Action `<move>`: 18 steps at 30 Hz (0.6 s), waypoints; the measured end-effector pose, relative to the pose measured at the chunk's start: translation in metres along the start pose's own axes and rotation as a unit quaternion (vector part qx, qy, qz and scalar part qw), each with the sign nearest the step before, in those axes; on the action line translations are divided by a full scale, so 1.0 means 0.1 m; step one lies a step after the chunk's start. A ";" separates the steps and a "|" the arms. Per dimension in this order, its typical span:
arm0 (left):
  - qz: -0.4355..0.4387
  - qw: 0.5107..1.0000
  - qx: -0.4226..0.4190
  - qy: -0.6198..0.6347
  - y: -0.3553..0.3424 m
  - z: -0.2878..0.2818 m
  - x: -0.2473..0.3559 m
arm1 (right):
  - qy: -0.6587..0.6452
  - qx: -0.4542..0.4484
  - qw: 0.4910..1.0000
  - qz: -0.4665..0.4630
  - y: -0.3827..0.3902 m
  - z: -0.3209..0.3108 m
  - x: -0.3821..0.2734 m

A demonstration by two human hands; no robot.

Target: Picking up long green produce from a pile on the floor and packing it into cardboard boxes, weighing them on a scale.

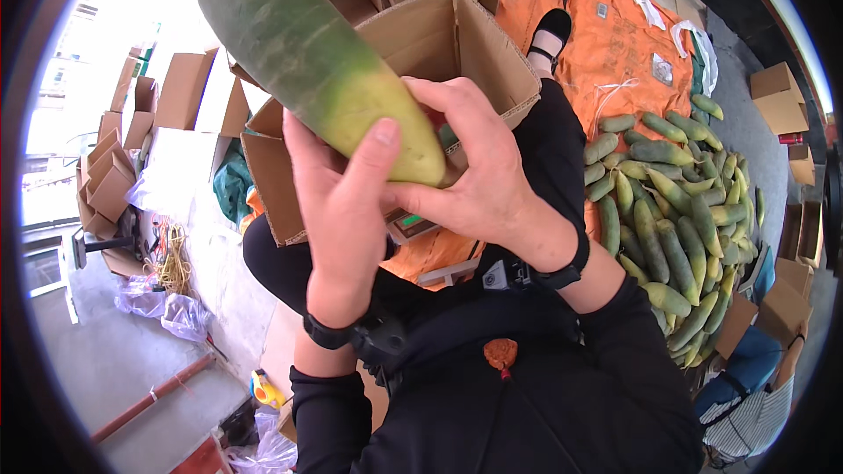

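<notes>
A thick cucumber (290, 53), dark green at its far end and yellow at the near one, is held up at a slant over an open cardboard box (492, 61). My left hand (338, 197) wraps its near left side, thumb lying on top of the yellow skin. From the right, my right hand (479, 162) closes round the yellow end. A little green skin shows below my right fingers, inside the box, mostly hidden. Under the box's near edge sits a device with a small green-lit display (411, 221), apparently a scale.
To the right, a big heap of cucumbers (676, 228) lies beside orange sheeting (606, 35). Cardboard boxes (184, 88) stand at the left, and more lie along the right edge. A yellow tape dispenser (266, 389) and coiled yellow cord (174, 263) are at lower left.
</notes>
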State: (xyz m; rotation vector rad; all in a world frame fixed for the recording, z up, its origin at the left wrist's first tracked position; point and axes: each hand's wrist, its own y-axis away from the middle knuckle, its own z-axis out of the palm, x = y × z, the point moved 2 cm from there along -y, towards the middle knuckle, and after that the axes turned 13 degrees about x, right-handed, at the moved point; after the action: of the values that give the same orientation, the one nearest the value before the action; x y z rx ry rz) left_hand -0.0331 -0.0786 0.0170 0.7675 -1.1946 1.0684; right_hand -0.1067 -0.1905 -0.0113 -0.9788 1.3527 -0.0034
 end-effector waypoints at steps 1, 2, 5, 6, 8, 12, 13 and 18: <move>-0.018 1.000 0.001 0.005 -0.04 -0.06 0.02 | -0.020 -0.045 0.999 -0.013 0.00 -0.03 0.02; -0.030 0.999 0.004 0.009 -0.08 -0.12 0.06 | -0.045 -0.092 0.994 -0.029 -0.03 -0.07 0.04; 0.014 0.997 0.014 -0.072 -0.22 -0.33 0.14 | -0.037 -0.040 0.998 0.017 -0.04 -0.43 0.18; 0.041 0.992 0.009 -0.123 -0.28 -0.40 0.16 | 0.004 -0.024 0.999 0.032 -0.06 -0.58 0.26; 0.029 0.991 -0.012 -0.131 -0.39 -0.51 0.13 | -0.013 0.053 0.990 0.130 0.02 -0.86 0.55; 0.032 0.951 -0.097 -0.292 -0.62 -0.63 0.00 | -0.018 0.135 0.965 0.223 0.21 -1.43 0.79; 0.022 0.920 -0.123 -0.372 -0.68 -0.65 -0.10 | -0.017 0.137 0.965 0.222 0.28 -1.54 0.83; -0.006 0.838 -0.194 -0.510 -0.77 -0.65 -0.55 | 0.039 0.128 0.949 0.285 0.60 -1.75 0.94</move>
State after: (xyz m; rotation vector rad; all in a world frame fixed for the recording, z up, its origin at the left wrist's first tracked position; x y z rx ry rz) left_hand 0.0602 -0.0586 -0.0469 1.0457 -2.2164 0.3013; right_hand -0.2535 -0.3042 -0.1049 -0.3497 1.6226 0.2163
